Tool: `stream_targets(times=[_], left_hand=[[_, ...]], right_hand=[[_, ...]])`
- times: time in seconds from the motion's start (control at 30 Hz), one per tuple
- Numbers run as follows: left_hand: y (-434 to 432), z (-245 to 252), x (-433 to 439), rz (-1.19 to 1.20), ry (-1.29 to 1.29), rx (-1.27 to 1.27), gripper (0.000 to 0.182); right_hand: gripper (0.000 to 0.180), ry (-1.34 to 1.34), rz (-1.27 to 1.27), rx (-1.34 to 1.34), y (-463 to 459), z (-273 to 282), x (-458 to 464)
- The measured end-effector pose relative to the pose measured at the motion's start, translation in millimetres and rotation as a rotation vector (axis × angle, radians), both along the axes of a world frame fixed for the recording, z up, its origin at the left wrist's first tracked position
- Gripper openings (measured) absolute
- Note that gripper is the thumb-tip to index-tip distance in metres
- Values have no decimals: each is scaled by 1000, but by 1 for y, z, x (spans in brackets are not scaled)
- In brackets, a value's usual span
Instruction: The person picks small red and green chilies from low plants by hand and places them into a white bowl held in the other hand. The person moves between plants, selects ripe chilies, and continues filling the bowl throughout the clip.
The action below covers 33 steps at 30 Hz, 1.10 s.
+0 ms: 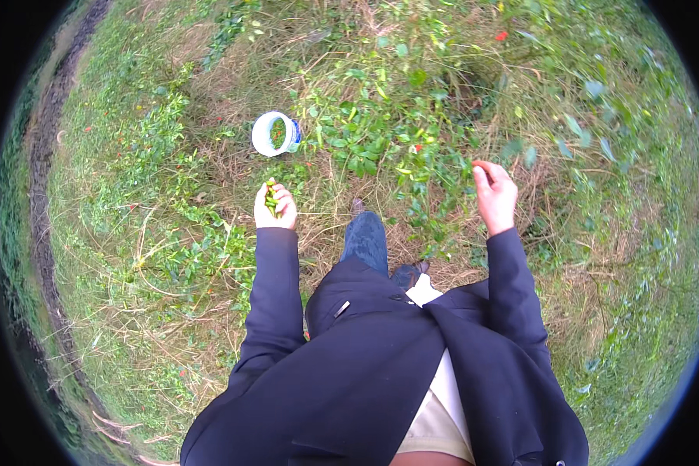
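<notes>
My left hand (276, 207) is curled around several small green chili peppers (272, 200), which show between the thumb and the fingers. Just beyond it a white plastic bucket (262, 135) with blue print on its side sits among the plants, holding green and some red peppers (278, 134). My right hand (497, 197) is raised over the growth on the right, its thumb and forefinger close together. Something reddish-orange shows at those fingertips; whether it is a pepper or the finger itself is unclear. Leafy pepper plants (367, 145) with green pods stand between the hands.
Red pods (501, 36) dot the greenery. Dry grass (320, 233) covers the ground around my legs, with one dark blue trouser knee (366, 242) forward and a dark shoe (406, 275) behind. A dark strip of bare soil (39, 175) curves along the far left.
</notes>
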<state>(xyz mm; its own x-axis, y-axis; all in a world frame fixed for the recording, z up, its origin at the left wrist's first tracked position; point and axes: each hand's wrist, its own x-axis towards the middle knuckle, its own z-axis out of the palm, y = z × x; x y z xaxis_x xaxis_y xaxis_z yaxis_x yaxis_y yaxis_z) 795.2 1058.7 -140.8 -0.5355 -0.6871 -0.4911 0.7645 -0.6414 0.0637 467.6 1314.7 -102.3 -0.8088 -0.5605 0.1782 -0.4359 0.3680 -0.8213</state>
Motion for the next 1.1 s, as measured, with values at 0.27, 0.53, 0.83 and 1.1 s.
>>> stream_targets(times=[0.27, 0.53, 0.83, 1.1], left_hand=[[-217, -96, 23, 170, -239, 49, 17], [-425, -209, 21, 172, -708, 157, 34], [-484, -232, -16, -180, -1151, 156, 68], [-301, -22, -99, -312, -557, -536, 18]], right_hand=[[14, -22, -53, 72, -62, -19, -10], [18, -188, -309, 321, -111, -26, -15], [16, 373, -484, 783, -163, 16, -5], [13, 20, -374, 436, -252, 69, 36]])
